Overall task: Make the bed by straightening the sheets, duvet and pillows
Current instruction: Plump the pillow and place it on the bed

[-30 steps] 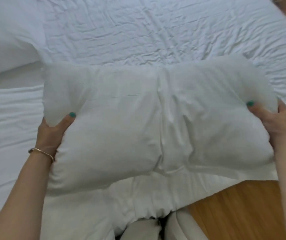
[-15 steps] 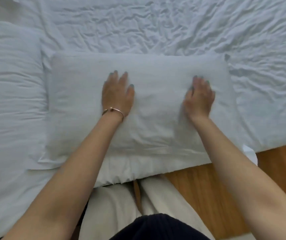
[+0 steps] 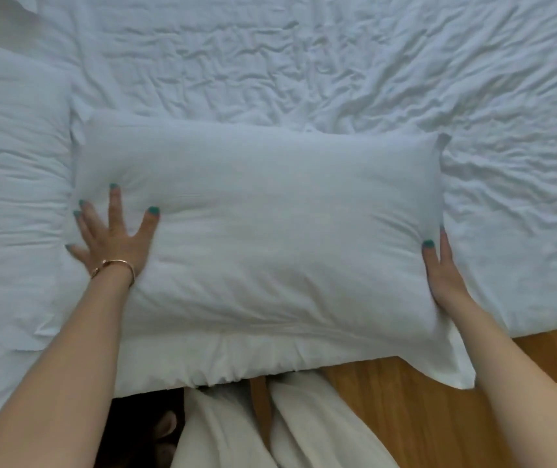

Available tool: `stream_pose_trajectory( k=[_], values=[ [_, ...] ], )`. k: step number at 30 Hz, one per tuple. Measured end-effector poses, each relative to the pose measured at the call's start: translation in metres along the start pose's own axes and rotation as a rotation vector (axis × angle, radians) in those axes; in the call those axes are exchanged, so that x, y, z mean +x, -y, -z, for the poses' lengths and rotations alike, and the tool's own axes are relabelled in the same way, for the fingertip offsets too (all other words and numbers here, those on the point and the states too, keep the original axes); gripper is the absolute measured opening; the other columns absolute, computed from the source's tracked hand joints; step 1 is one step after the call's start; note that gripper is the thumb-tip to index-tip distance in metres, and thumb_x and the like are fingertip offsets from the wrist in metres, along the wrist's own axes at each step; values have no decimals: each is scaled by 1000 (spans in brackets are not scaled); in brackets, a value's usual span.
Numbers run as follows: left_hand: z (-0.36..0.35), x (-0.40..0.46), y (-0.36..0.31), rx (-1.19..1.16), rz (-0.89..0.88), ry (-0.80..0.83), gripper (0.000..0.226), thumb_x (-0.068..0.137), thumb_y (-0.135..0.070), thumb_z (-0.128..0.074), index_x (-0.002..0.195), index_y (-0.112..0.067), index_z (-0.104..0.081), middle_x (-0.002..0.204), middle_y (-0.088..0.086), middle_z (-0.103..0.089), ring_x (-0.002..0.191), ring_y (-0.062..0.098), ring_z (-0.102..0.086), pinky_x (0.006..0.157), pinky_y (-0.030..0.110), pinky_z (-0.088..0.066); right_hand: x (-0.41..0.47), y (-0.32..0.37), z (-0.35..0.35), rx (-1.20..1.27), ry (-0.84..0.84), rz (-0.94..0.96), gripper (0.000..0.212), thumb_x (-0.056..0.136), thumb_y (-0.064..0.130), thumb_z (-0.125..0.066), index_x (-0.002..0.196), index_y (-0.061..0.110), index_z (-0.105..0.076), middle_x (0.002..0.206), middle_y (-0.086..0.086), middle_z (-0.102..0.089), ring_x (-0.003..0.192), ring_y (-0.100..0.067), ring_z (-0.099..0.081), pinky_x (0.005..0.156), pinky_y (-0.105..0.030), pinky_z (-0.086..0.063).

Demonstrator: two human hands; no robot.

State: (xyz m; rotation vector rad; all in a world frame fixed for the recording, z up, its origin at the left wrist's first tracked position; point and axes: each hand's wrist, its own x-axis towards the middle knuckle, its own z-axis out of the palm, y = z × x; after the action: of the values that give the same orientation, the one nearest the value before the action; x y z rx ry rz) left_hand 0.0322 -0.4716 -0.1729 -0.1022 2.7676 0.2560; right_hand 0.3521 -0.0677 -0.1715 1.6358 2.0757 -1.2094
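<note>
A: Where's the plump white rectangular fabric pillow (image 3: pixel 263 231)?

B: Lying flat along the near edge of the bed, toward the near-left part, on the wrinkled white cotton bed sheet (image 3: pixel 337 62). Its near flap overhangs the bed's edge above the orange-brown wooden floor (image 3: pixel 405 417). A second white pillow (image 3: pixel 10 157) lies just beside it, at the left edge.

A: Hands?

B: Left hand (image 3: pixel 115 238) lies flat on the pillow's left end, fingers straight and spread, pressing down, gripping nothing. A thin gold bracelet (image 3: pixel 115 266) is on that wrist. Right hand (image 3: pixel 442 268) has straight fingers laid against the pillow's right end, thumb on top. No curl, no pinch.

A: Handling?

B: I judge it soft and light. The filling dents under the left palm, so it will squash and spring, not slide stiffly. The casing looks loose and a bit slippery over the fill.

A: Where to take hold?

B: Probably the two short ends, where the hands are, gripping fill and cover together. The empty flap at the near-right corner would just stretch.

A: Sheet?

B: Heavily creased, not yet straightened.
</note>
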Motion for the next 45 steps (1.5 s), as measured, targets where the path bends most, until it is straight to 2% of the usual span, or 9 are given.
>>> stream_pose_trajectory(
  k=[6, 11, 16, 21, 23, 27, 30, 38, 45],
  values=[
    [33, 47, 25, -412, 157, 212, 135, 45, -82, -67, 152, -33, -1, 159, 3, -17, 143, 28, -25, 118, 41, -17, 14, 37, 11, 350, -56, 160, 89, 85, 52, -63, 154, 38, -9, 155, 15, -25, 138, -11, -36, 106, -26, -31],
    [30, 63, 32, -472, 184, 229, 121, 65, -60, -77, 153, -21, -3, 157, 6, -22, 140, 29, -29, 118, 39, -19, 25, 50, 6, 330, -4, 191, 122, 73, 42, -82, 150, 45, 12, 156, 10, -28, 134, -8, -41, 112, -33, -34],
    [41, 27, 21, -585, 66, 52, 106, 63, -46, -86, 148, -16, -29, 145, 3, -44, 129, 20, -45, 108, 29, -32, -6, 66, -7, 423, -117, 318, 110, 71, 21, -87, 150, 43, -13, 146, 11, -40, 121, 4, -51, 101, -20, -42],
    [108, -51, 26, -779, -69, -140, 46, 62, -24, -90, 96, -33, -59, 108, -6, -62, 94, 9, -59, 84, 23, -43, -65, 143, 22, 404, -199, 620, 97, 65, 9, -89, 140, 43, -36, 134, 13, -51, 107, 14, -54, 84, -5, -46],
    [135, -80, 48, -845, -54, -243, 43, 62, -22, -89, 88, -35, -57, 105, -6, -63, 88, 3, -58, 81, 22, -42, -91, 187, 37, 386, -214, 734, 93, 63, 8, -89, 135, 42, -42, 131, 13, -53, 103, 17, -54, 85, -4, -45],
    [184, -125, 111, -981, 55, -456, 73, 51, -39, -93, 115, -22, -62, 115, -4, -65, 99, 10, -60, 86, 25, -43, -145, 280, 45, 341, -120, 966, 89, 61, 11, -91, 131, 42, -45, 123, 17, -56, 103, 13, -55, 86, -7, -46],
    [216, -144, 160, -1016, 135, -613, 74, 53, -37, -93, 118, -23, -60, 119, -3, -63, 102, 9, -57, 88, 24, -42, -184, 350, 9, 268, -5, 1104, 88, 63, 14, -91, 134, 37, -44, 123, 16, -53, 97, 21, -52, 83, -4, -44],
    [254, -170, 317, -1155, 426, -918, 75, 57, -31, -92, 123, -17, -60, 123, -5, -62, 110, 13, -60, 96, 27, -45, -312, 509, -153, 78, 284, 1353, 93, 63, 30, -90, 140, 43, -38, 137, 14, -43, 120, -11, -43, 99, -32, -39],
    [270, -143, 408, -1352, 631, -1154, 71, 64, -27, -89, 124, -26, -50, 123, -11, -55, 109, 8, -52, 91, 23, -38, -426, 692, -309, -235, 303, 1463, 89, 67, 45, -86, 142, 45, -37, 148, -1, -38, 131, -22, -40, 110, -39, -33]
  ],
)
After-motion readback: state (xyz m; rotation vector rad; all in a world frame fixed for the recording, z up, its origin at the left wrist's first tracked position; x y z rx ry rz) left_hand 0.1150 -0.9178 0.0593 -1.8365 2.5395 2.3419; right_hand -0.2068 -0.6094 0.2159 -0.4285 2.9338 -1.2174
